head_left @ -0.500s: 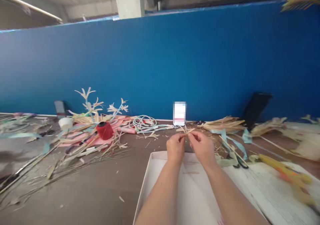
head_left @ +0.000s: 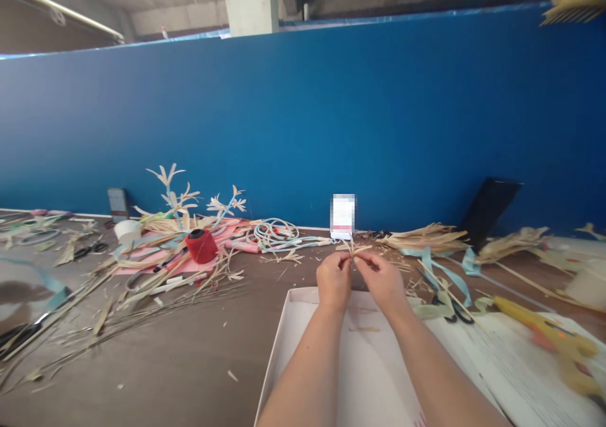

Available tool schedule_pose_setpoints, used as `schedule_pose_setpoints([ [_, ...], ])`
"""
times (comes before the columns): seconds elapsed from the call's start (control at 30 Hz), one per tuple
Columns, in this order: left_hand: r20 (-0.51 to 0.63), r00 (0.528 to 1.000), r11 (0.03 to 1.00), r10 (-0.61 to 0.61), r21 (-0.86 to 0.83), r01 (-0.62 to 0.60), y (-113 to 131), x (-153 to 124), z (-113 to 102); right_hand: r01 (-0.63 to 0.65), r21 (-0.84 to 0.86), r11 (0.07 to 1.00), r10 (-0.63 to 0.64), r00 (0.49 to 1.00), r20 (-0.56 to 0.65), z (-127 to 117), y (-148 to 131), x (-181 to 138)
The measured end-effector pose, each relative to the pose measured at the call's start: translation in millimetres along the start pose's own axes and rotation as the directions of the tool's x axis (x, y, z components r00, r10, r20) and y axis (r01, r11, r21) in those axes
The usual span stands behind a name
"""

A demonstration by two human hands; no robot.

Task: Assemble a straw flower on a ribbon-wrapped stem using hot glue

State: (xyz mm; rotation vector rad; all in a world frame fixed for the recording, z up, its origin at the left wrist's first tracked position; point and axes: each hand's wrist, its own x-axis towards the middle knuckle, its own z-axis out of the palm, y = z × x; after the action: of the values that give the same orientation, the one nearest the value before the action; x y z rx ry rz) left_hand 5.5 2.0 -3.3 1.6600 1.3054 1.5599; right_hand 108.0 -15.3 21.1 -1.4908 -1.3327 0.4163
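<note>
My left hand (head_left: 334, 280) and my right hand (head_left: 381, 280) meet above the far edge of a shallow white box (head_left: 303, 297). Both are closed in a pinch on a small bunch of pale straw strips (head_left: 358, 249), whose ends stick out past my fingertips. How the strips are joined is hidden by the fingers. A propped phone (head_left: 341, 217) with a lit, blurred screen stands just beyond my hands. Inside the box, between my forearms, lies a thin tan scrap (head_left: 364, 330).
Left are a red thread spool (head_left: 202, 246), white cup (head_left: 127, 231), straw flowers (head_left: 176, 196) and coiled pale-blue cord (head_left: 272, 232). Right are a straw bundle (head_left: 428, 238), blue ribbon (head_left: 449, 278), black-handled scissors (head_left: 458, 314) and a yellow glue gun (head_left: 544, 329). A blue partition (head_left: 303, 117) rises behind.
The whole view has shifted slightly. My hands stay pinched together at the same place by the phone, with only small finger movement on the straw strips.
</note>
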Motion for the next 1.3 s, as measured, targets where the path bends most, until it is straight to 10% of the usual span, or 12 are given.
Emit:
schedule_pose_setpoints([
  [0.4, 0.028, 0.997, 0.994, 0.073, 0.078, -0.075, 2, -1, 0, 0.105, -0.088, 0.990, -0.107, 0.994, -0.011, 1, 2, -2],
  [1.03, 0.140, 0.988, 0.920, 0.064, -0.391, -0.004, 10, -2, 2, 0.122, 0.220, 0.968, -0.099, 0.989, -0.114, -7, 6, 4],
  [1.3, 0.144, 0.981, 0.951, 0.128, -0.297, -0.080, 15, -3, 2, 0.104, 0.225, 0.969, -0.080, 0.990, -0.113, -4, 13, 8],
])
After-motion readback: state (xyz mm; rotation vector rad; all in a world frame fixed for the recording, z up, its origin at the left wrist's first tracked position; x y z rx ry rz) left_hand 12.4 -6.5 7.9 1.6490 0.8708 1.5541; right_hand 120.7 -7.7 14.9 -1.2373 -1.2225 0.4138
